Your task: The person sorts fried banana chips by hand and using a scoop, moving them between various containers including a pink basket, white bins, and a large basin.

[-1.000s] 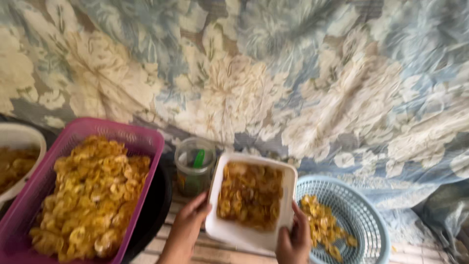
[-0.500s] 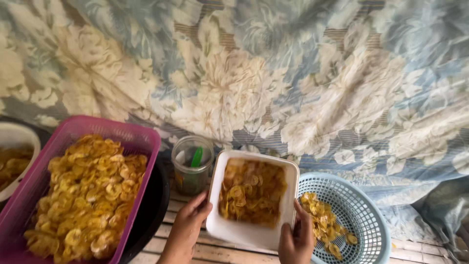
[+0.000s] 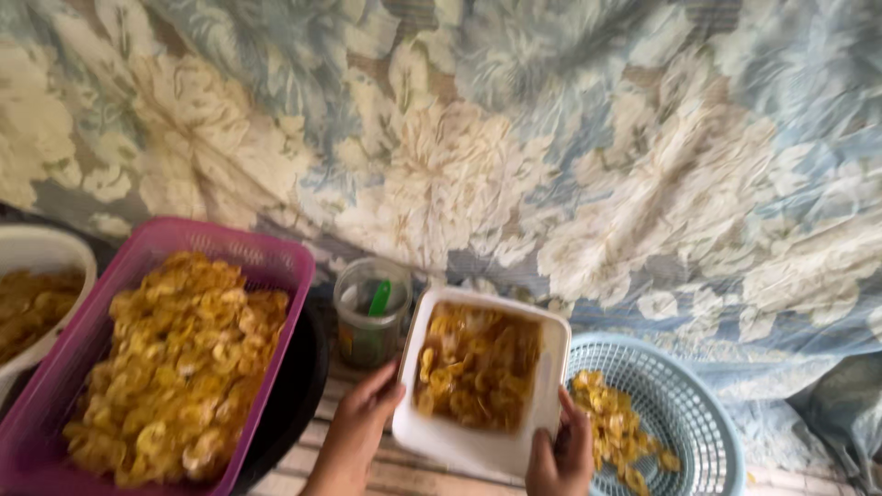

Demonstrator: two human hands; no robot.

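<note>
A white rectangular tub (image 3: 459, 445) full of yellow-brown fried chips is held up between both my hands. My left hand (image 3: 360, 430) grips its left edge, thumb near the rim. My right hand (image 3: 560, 456) grips its lower right corner. Directly right of the tub lies a light blue round basket (image 3: 684, 404) with some chips in it. A purple rectangular basket (image 3: 276, 266) heaped with chips sits at the left.
A clear jar (image 3: 370, 312) with a green utensil inside stands between the purple basket and the tub. A white bowl (image 3: 46, 253) of chips is at the far left edge. Floral blue-and-cream cloth (image 3: 551, 165) hangs behind everything.
The tub stays in both hands, barely shifting. The view has drifted slightly, so the baskets sit a little further right and lower.
</note>
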